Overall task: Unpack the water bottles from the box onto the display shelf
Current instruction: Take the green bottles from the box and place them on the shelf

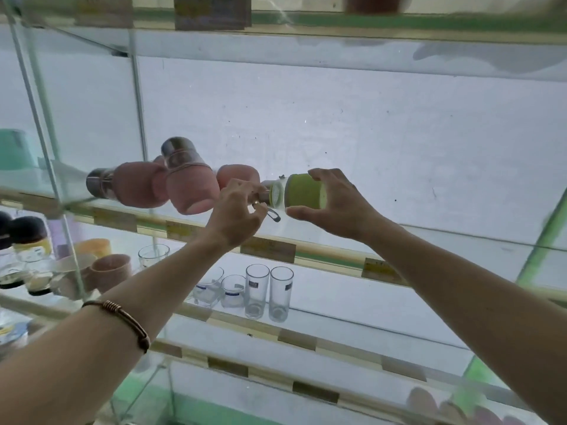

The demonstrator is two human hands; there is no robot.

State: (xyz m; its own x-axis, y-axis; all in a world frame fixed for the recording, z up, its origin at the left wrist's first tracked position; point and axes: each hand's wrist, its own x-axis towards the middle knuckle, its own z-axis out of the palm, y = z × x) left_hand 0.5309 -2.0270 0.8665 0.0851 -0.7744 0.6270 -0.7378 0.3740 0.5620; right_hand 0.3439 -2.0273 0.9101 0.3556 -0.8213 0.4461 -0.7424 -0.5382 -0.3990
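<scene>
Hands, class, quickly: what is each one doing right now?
Left hand: pinches the metal cap end of the green-sleeved water bottle.
Right hand: grips the same bottle's green sleeve, fingers curled round it.

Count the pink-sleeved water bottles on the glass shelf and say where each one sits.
3 at least. One lies farthest left, one stands in the middle, and one sits partly behind the left hand. More may be hidden behind them.
</scene>
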